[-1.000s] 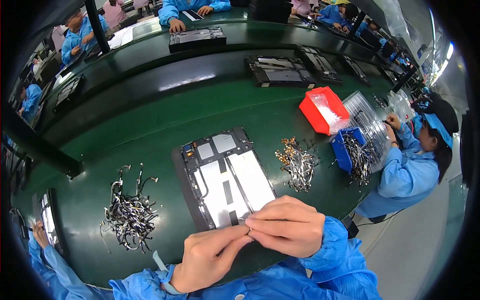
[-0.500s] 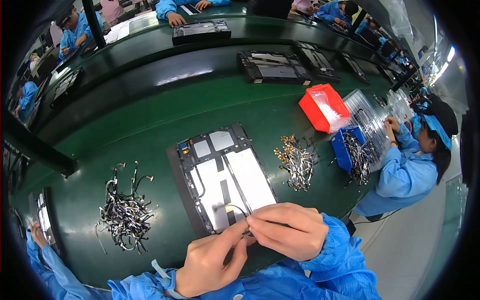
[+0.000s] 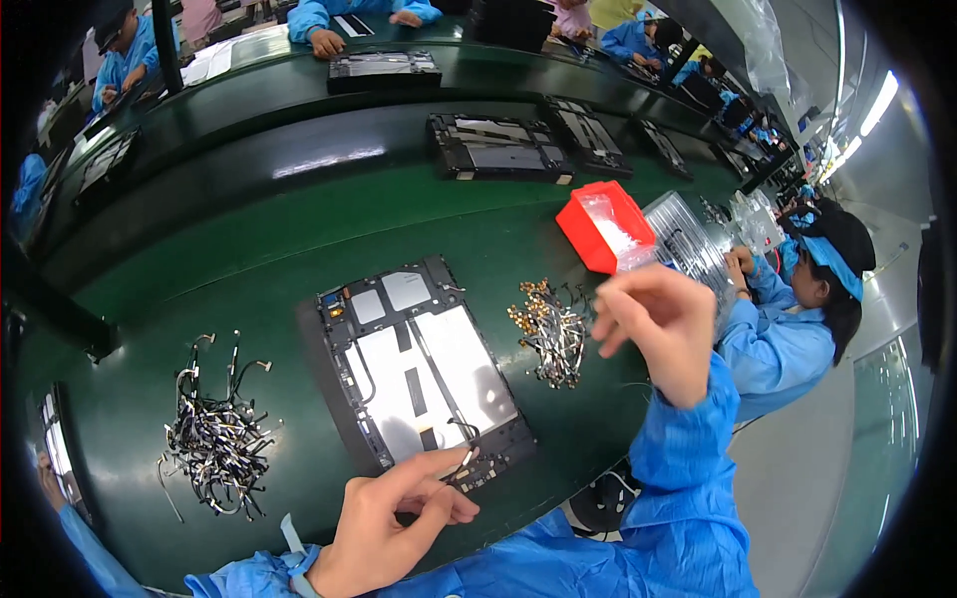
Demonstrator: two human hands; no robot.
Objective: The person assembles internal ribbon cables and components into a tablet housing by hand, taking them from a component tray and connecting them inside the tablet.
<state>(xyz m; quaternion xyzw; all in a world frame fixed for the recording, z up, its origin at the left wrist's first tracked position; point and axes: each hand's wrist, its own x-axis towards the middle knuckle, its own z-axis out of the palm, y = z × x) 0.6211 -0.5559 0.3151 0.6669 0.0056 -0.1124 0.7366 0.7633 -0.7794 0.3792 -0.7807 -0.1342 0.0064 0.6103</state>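
Observation:
An opened flat electronic device (image 3: 454, 359), black-framed with silver panels, lies in front of me. My left hand (image 3: 394, 518) is at its near edge, index finger stretched onto the circuit strip beside a short black cable (image 3: 466, 429); its other fingers are loosely bent. My right hand (image 3: 663, 324) hangs raised over the right side of the bench, fingers bent and somewhat apart, with nothing visible in them. Nearest to it lies a pile of thin cables with gold-coloured ends (image 3: 553, 344). A tangled pile of black and silver cables (image 3: 219, 448) lies left of the device.
A red bin (image 3: 588, 234) with clear bags and a clear ribbed tray (image 3: 683, 224) stand at the right. A co-worker in blue (image 3: 773, 334) sits beyond them. More devices (image 3: 498, 148) rest along the back of the green bench (image 3: 249, 264). A dark post (image 3: 60, 314) stands at left.
My hands were together at the cable on the device's near edge. The right hand has let go and moved up and right; the left stays near the edge. The view has shifted slightly.

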